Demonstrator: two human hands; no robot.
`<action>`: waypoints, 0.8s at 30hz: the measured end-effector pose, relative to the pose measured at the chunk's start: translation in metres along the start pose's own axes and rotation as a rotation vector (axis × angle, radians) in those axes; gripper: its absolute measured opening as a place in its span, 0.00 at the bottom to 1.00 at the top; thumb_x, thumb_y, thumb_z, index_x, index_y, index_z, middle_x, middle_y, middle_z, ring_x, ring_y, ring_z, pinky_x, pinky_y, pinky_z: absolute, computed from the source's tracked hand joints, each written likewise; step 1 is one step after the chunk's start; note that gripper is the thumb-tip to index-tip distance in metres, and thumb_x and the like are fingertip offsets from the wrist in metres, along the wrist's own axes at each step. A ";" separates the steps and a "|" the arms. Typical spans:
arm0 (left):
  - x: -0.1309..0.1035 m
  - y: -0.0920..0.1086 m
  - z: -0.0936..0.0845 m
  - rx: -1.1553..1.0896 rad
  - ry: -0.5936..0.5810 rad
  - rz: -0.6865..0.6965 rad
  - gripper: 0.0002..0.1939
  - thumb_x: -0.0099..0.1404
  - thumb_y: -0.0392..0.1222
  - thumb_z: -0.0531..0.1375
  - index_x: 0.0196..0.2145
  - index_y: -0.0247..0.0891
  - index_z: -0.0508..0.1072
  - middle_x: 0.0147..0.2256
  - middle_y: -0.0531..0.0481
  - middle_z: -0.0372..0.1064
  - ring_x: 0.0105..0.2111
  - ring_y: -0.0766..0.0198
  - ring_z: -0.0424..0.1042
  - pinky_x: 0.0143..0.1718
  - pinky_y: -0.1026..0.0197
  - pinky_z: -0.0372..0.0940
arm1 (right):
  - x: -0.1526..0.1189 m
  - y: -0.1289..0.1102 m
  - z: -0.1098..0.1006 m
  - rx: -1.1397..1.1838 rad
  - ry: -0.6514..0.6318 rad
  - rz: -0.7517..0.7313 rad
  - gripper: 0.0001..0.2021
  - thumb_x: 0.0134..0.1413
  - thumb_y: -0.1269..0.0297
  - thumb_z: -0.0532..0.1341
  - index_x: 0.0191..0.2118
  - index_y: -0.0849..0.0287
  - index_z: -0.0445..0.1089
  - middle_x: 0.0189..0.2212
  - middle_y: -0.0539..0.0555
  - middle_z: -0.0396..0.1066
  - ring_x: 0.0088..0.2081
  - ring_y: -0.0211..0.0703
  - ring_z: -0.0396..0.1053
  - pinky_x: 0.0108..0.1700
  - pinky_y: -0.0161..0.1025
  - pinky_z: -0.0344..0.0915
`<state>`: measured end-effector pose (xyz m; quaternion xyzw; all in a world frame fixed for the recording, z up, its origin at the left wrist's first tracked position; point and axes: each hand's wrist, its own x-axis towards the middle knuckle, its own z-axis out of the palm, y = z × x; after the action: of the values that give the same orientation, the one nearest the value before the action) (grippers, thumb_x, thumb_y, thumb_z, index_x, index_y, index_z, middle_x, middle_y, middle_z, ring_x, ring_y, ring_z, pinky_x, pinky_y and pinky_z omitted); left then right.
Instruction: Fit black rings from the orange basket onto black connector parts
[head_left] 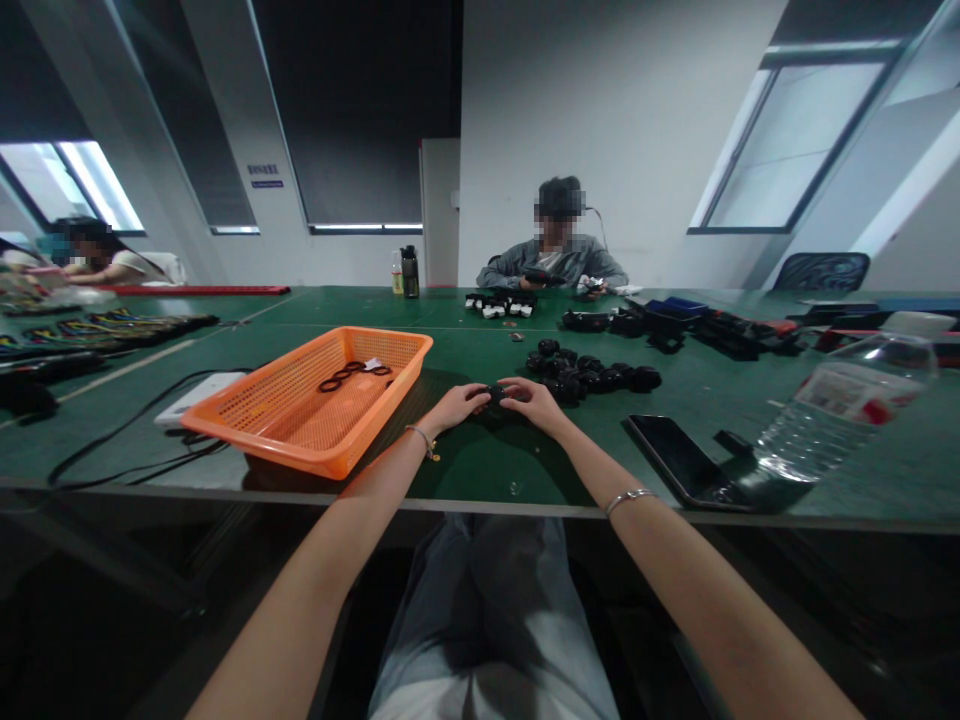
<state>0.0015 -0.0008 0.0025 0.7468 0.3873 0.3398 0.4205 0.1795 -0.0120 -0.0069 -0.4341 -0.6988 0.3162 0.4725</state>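
Observation:
Between my two hands is a small round black part, held just over the green table top. My left hand grips its left side with closed fingers. From the right, the thumb and fingers of my right hand close on the same part. The fingers cover much of it, so its exact kind cannot be made out. Just beyond my right hand lies a pile of similar black round parts. Left of my left hand stands an orange plastic basket with several black rings in it.
A phone and a clear water bottle are at the right. Behind the basket lies a white power strip with black cables. White parts, dark bottles and black tools are farther back. A co-worker sits opposite.

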 end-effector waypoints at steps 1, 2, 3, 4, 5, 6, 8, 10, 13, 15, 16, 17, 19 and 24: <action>0.000 0.000 0.000 0.001 0.001 0.003 0.19 0.58 0.38 0.53 0.47 0.26 0.65 0.27 0.49 0.66 0.25 0.70 0.62 0.29 0.66 0.59 | 0.000 0.000 0.000 0.008 -0.004 0.008 0.18 0.35 0.64 0.63 0.39 0.60 0.70 0.26 0.50 0.71 0.30 0.39 0.68 0.38 0.39 0.64; 0.000 0.000 0.000 0.005 0.000 0.006 0.20 0.58 0.38 0.54 0.47 0.26 0.65 0.27 0.48 0.66 0.25 0.70 0.62 0.30 0.66 0.59 | 0.000 -0.001 0.000 0.015 -0.007 0.015 0.18 0.35 0.64 0.63 0.38 0.60 0.70 0.25 0.50 0.71 0.30 0.39 0.68 0.37 0.39 0.64; 0.000 0.000 -0.001 0.011 0.000 0.010 0.20 0.58 0.39 0.54 0.47 0.26 0.65 0.28 0.48 0.67 0.25 0.70 0.62 0.30 0.66 0.59 | 0.000 -0.001 0.000 0.019 -0.009 0.021 0.18 0.35 0.63 0.63 0.38 0.60 0.70 0.25 0.50 0.71 0.30 0.39 0.68 0.37 0.38 0.64; 0.000 0.000 -0.001 0.018 0.002 0.015 0.21 0.58 0.39 0.54 0.48 0.26 0.65 0.29 0.47 0.67 0.25 0.70 0.62 0.30 0.65 0.60 | -0.001 -0.001 0.000 0.020 -0.009 0.025 0.18 0.36 0.62 0.63 0.38 0.61 0.70 0.25 0.50 0.71 0.30 0.39 0.68 0.36 0.38 0.64; 0.000 -0.001 -0.001 0.025 0.002 0.019 0.21 0.58 0.40 0.54 0.48 0.27 0.65 0.29 0.47 0.68 0.25 0.70 0.62 0.30 0.65 0.60 | -0.001 -0.001 0.000 0.019 -0.009 0.028 0.18 0.36 0.62 0.63 0.38 0.61 0.71 0.25 0.50 0.71 0.29 0.39 0.68 0.36 0.38 0.64; 0.000 -0.001 -0.001 0.033 0.002 0.023 0.21 0.58 0.40 0.54 0.48 0.27 0.65 0.30 0.47 0.68 0.25 0.70 0.63 0.31 0.65 0.60 | -0.001 -0.001 0.000 0.016 -0.009 0.030 0.18 0.36 0.61 0.63 0.38 0.61 0.71 0.25 0.50 0.71 0.29 0.39 0.68 0.35 0.38 0.64; 0.001 -0.003 -0.001 0.043 0.000 0.033 0.21 0.58 0.41 0.54 0.48 0.27 0.65 0.30 0.46 0.68 0.25 0.69 0.63 0.31 0.64 0.60 | -0.001 -0.001 0.000 0.006 -0.011 0.030 0.17 0.37 0.61 0.62 0.38 0.61 0.71 0.25 0.51 0.71 0.29 0.39 0.68 0.35 0.38 0.64; 0.001 -0.004 -0.001 0.044 -0.001 0.034 0.20 0.58 0.41 0.54 0.47 0.28 0.66 0.30 0.46 0.69 0.26 0.68 0.64 0.32 0.64 0.60 | 0.000 -0.001 0.000 -0.005 -0.018 0.032 0.17 0.38 0.60 0.62 0.38 0.61 0.71 0.25 0.51 0.71 0.29 0.39 0.68 0.35 0.39 0.64; 0.002 -0.005 -0.001 0.034 0.008 0.020 0.19 0.59 0.42 0.53 0.45 0.28 0.67 0.28 0.48 0.68 0.26 0.68 0.64 0.32 0.65 0.60 | 0.000 0.000 0.001 -0.038 -0.021 0.015 0.18 0.36 0.62 0.63 0.39 0.60 0.71 0.27 0.51 0.72 0.31 0.40 0.68 0.38 0.40 0.64; 0.002 -0.005 0.000 0.029 0.006 0.016 0.17 0.59 0.42 0.53 0.42 0.28 0.68 0.26 0.49 0.67 0.26 0.68 0.64 0.31 0.65 0.60 | 0.001 0.000 0.001 -0.066 -0.013 -0.010 0.18 0.35 0.64 0.64 0.39 0.60 0.71 0.30 0.52 0.72 0.33 0.41 0.68 0.40 0.40 0.64; 0.002 -0.005 0.000 0.026 0.002 0.016 0.17 0.59 0.42 0.52 0.41 0.28 0.69 0.26 0.50 0.67 0.26 0.68 0.64 0.31 0.65 0.60 | 0.001 0.000 0.001 -0.079 -0.008 -0.022 0.18 0.35 0.65 0.64 0.39 0.60 0.71 0.31 0.52 0.72 0.34 0.41 0.68 0.41 0.41 0.64; 0.003 -0.005 0.000 0.022 0.000 0.015 0.16 0.59 0.42 0.52 0.41 0.29 0.69 0.26 0.50 0.66 0.26 0.68 0.64 0.30 0.66 0.60 | 0.001 0.001 0.001 -0.090 -0.006 -0.031 0.18 0.36 0.65 0.63 0.39 0.60 0.70 0.32 0.52 0.72 0.34 0.41 0.68 0.42 0.41 0.63; 0.003 -0.005 0.000 0.016 0.002 0.011 0.17 0.59 0.42 0.53 0.41 0.28 0.68 0.26 0.50 0.66 0.25 0.69 0.64 0.30 0.66 0.60 | 0.001 0.001 0.001 -0.093 -0.017 -0.038 0.19 0.37 0.65 0.63 0.41 0.59 0.69 0.32 0.52 0.72 0.34 0.40 0.68 0.41 0.41 0.64; 0.003 -0.006 -0.001 0.046 -0.011 0.041 0.16 0.58 0.42 0.53 0.40 0.28 0.69 0.25 0.51 0.66 0.25 0.70 0.64 0.29 0.66 0.60 | 0.001 0.004 0.003 -0.003 -0.091 0.008 0.19 0.39 0.64 0.62 0.42 0.59 0.68 0.32 0.53 0.72 0.33 0.40 0.68 0.35 0.38 0.66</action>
<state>0.0002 0.0045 -0.0017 0.7661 0.3772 0.3352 0.3981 0.1782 -0.0094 -0.0109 -0.4228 -0.7183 0.3367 0.4381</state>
